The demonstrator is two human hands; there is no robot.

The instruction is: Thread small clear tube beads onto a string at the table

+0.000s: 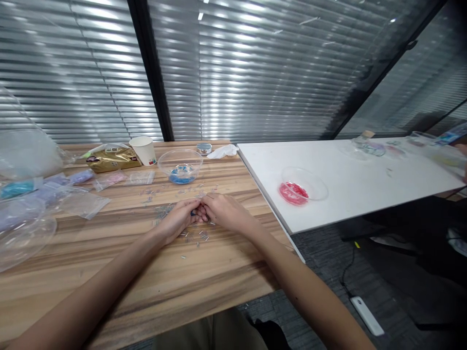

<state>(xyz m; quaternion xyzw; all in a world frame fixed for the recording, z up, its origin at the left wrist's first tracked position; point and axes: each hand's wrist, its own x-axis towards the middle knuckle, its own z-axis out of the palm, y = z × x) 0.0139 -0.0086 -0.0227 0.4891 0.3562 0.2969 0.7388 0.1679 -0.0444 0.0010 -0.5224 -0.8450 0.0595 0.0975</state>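
My left hand (178, 219) and right hand (223, 212) meet fingertip to fingertip, pinched on something small and dark.
Loose beads (195, 236) lie scattered on the worktop (146, 272) beneath; the blue-bead bowl (181, 165) sits beyond. Fine threading work, I judge, needing steady alignment next.

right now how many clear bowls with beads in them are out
2: clear plastic bowl of blue beads on the wooden table; clear plastic bowl of red beads on the white table. Others may be hidden.

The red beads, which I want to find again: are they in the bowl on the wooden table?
No: the red beads lie in the clear bowl on the white table, not the wooden table.
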